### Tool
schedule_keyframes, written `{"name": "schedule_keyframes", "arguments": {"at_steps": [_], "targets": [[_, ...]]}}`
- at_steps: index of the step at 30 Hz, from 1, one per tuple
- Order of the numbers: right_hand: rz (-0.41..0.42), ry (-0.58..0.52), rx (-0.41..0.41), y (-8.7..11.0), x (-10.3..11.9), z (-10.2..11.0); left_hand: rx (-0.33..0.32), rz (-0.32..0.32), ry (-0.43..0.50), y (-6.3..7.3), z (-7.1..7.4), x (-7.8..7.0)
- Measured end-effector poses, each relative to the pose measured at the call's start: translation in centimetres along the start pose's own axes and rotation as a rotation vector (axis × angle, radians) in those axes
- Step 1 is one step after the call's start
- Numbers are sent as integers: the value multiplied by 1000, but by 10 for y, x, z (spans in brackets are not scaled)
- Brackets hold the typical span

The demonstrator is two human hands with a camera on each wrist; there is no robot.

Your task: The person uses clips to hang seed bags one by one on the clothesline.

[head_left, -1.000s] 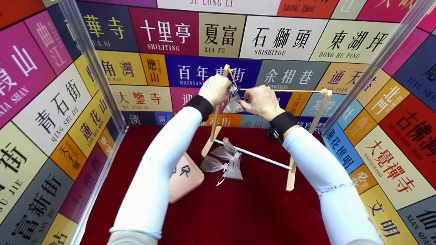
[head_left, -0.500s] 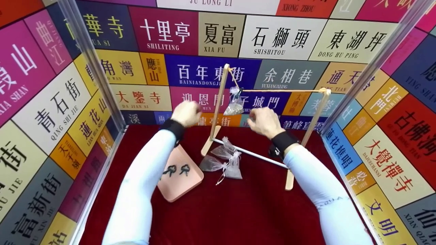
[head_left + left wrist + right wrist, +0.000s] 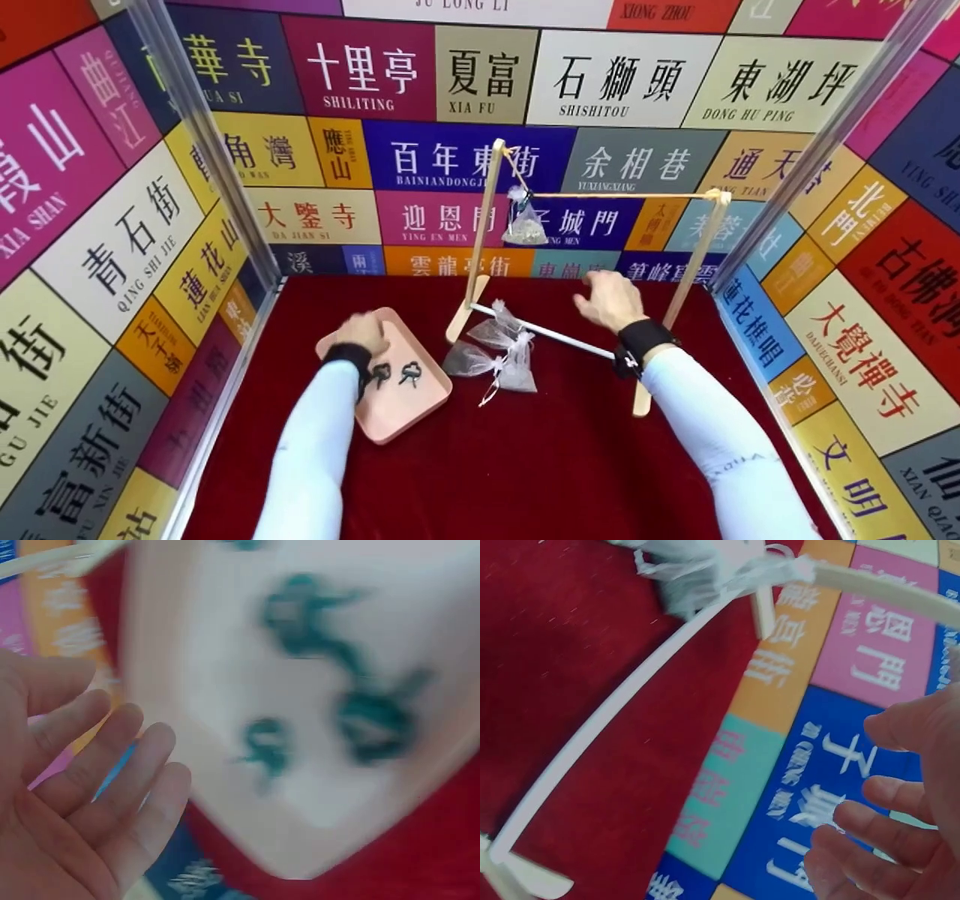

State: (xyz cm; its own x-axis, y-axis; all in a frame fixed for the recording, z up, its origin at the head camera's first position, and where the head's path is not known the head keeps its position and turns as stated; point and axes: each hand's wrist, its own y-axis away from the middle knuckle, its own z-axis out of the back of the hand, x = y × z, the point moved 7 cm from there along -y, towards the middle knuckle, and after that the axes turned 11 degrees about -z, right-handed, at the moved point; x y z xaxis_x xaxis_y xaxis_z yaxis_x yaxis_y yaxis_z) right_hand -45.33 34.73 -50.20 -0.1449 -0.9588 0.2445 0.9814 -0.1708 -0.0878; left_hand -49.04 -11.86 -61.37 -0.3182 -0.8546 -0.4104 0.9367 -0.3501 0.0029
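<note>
My left hand (image 3: 364, 334) is over the pink tray (image 3: 409, 412), its fingers loosely spread with nothing in them in the left wrist view. Several small dark green looped pieces (image 3: 375, 727) lie in the tray, blurred; their exact kind is unclear. A sheer drawstring bag (image 3: 526, 227) with pale contents hangs from a string (image 3: 622, 196), held by something small and dark at its top. Below and right of it, my right hand (image 3: 613, 300) floats in the air with relaxed fingers, holding nothing. More sheer bags (image 3: 514, 367) lie in a cluster on the red cloth.
The string runs between two wooden posts, a left post (image 3: 484, 232) and a right post (image 3: 690, 270). Low down, a white rod (image 3: 566, 339) joins them. Red cloth (image 3: 525, 472) covers the table, and walls printed with signs (image 3: 630, 75) enclose it.
Both hands have come away from the hanging bag, which now hangs free and sways slightly. The left hand has moved down and left to the tray; the right has dropped lower and right.
</note>
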Motion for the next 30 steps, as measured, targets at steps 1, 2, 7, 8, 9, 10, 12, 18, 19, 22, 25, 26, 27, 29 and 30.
{"name": "schedule_keyframes", "arguments": {"at_steps": [1,2,7,8,9,10,12,18,19,22,25,26,27,29,30], "targets": [[-14,5,2,0,-6,0,41,18,3,9,-8,1],[-25,8,3,0,-10,0,80,28,5,17,-16,2],[-54,14,20,5,-27,-7,157,18,-40,42,-47,2],[-56,16,24,6,-28,-10,148,6,-51,42,-51,2],[-56,18,27,8,-30,-12,135,-8,-65,42,-54,2],[-59,17,32,10,-32,-14,128,-15,-70,38,-61,6],[-61,18,35,14,-34,-19,122,-27,-79,33,-66,7],[-32,-8,55,25,-35,-30,95,7,-60,39,-63,3],[-28,-12,58,26,-34,-31,78,12,-56,39,-63,3],[-32,-16,68,28,-34,-34,7,20,-47,36,-64,5],[-71,-25,97,29,-34,-36,-69,3,-38,28,-65,6],[-87,-30,114,29,-34,-37,-87,-6,-35,26,-64,5],[-98,-31,131,30,-34,-38,-100,-17,-31,24,-62,3],[-109,-30,158,30,-32,-38,-107,-39,-26,19,-59,-3],[-106,-28,165,30,-31,-38,-104,-51,-28,17,-58,-6]]}}
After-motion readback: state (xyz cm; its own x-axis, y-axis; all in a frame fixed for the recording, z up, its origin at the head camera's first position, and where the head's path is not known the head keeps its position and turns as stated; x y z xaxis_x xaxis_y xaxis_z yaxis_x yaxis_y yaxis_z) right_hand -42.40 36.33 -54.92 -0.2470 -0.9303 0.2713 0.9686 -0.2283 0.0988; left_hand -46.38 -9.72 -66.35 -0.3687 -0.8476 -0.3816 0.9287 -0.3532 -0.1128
